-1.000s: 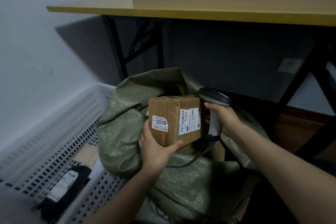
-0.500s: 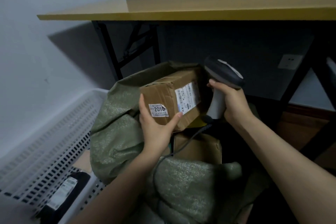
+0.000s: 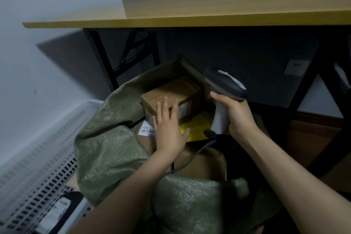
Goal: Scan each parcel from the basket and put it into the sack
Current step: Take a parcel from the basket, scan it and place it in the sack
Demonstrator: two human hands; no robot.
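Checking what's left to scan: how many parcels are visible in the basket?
1: a black labelled parcel at the near end of the basket. The sack overhangs it, so more may be hidden.

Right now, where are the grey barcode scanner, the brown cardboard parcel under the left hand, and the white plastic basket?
grey barcode scanner [image 3: 226, 84], head view, its dark head.
brown cardboard parcel [image 3: 173, 90], head view, its top face.
white plastic basket [image 3: 42, 149], head view, its slotted wall.

A single head-worn wide-angle view looks forward and down, close above the olive-green woven sack [image 3: 114, 148], with the yellow-topped black-legged table [image 3: 209, 17] beyond it.
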